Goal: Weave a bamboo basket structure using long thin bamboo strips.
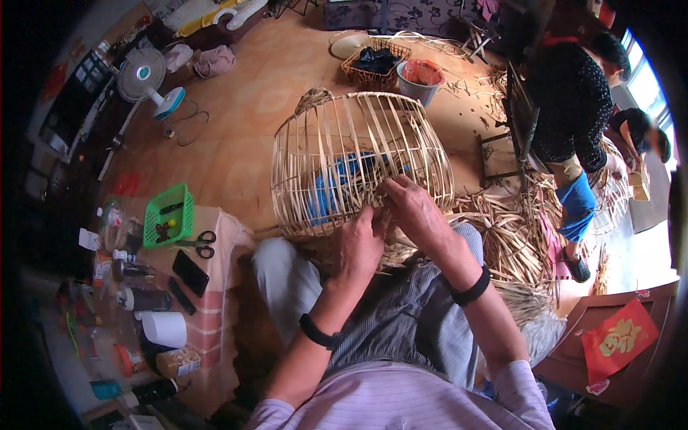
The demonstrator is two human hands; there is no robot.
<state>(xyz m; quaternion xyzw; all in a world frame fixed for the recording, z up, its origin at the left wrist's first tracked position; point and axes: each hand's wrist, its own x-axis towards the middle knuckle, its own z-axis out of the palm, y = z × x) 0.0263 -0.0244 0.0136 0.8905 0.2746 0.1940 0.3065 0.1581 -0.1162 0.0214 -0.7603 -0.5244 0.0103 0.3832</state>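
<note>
Together, left hand [360,247] and right hand [417,213] meet at the slatted basket [342,153]; whether their fingers [393,188] grip, I can't tell.

Counted one left hand [356,247] and one right hand [418,215], two in all. Tallied two black wristbands [320,334], one openwork basket frame [349,122] at the hands, and two other people [566,107]. Totalled one green plastic basket [188,213], one pair of scissors [195,244] and one smartphone [190,273]. Added one electric fan [142,74], one brown wicker basket [358,77], one grey bucket [417,93] and one red paper decoration [622,337].
</note>
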